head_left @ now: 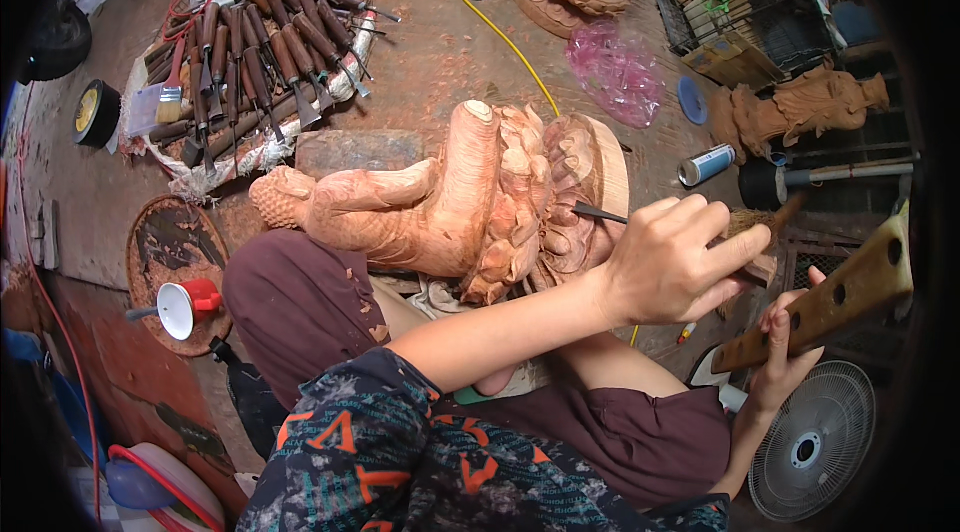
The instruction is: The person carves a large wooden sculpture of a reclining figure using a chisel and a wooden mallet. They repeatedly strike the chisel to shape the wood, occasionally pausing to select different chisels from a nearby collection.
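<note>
**Chisel tip set into a carving lying on its side**

The left hand point(675, 262) reaches across the body and is clenched around a chisel point(600, 214), fingers wrapped over the handle. The chisel's long axis runs nearly level across the view, rising slightly toward the blade: the handle end sticks out past the hand to the right, and the dark blade points left, its tip touching the petal folds of the carving point(450, 202).

The carving is pale reddish wood and lies on its side over the person's lap, propped on the knee point(300, 297). Its long axis also runs left to right: the round base faces right, toward the hand, and the narrower end points left toward the tray. A thick rounded limb of the carving rises upward at its middle.

The right hand point(785, 352) is low at the right, fingers closed around a flat wooden mallet point(835, 302) drilled with holes. The mallet slants up to the right, well clear of the chisel handle.

Beyond the carving a tray point(245, 147) holds many wooden-handled chisels and a brush. Other figures point(800, 107) stand at the right, a fan point(815, 442) sits at the lower right, and a red cup point(190, 307) is at the left.
</note>
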The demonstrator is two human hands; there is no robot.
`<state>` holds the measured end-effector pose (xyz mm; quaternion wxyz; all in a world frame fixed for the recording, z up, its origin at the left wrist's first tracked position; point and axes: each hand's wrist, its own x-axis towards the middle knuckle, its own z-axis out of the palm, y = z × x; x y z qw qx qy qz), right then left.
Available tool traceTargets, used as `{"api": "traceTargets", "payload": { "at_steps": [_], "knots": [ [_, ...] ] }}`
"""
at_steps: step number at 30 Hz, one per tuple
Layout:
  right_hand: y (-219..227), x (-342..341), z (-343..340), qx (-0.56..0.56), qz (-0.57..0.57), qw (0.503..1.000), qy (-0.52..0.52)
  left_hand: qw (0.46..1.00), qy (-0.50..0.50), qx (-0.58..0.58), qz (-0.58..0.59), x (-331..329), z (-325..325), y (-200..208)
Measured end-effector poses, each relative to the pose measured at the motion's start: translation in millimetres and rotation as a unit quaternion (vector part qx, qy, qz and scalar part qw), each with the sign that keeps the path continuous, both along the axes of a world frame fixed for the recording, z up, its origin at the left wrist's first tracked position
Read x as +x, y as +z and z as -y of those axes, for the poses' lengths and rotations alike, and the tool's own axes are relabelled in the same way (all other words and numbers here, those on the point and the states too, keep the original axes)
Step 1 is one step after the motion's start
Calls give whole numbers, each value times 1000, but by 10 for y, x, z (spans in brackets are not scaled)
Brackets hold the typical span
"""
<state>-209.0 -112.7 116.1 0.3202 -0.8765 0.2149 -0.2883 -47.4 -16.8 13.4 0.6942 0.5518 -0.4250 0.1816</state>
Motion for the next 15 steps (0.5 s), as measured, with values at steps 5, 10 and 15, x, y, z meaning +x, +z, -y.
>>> {"api": "traceTargets", "payload": {
  "at_steps": [5, 10, 15],
  "knots": [
    [-39, 120, -56, -45, -7, 999, -5, 996, -8, -74, -39, 31, -47, 13],
    [-21, 70, -89, -167, -84, 982, -26, 991, -25, -107, -81, 51, -21, 24],
    [-124, -21, -49, -218, -104, 969, -43, 992, -25, -95, -79, 87, -49, 18]
  ]
}}
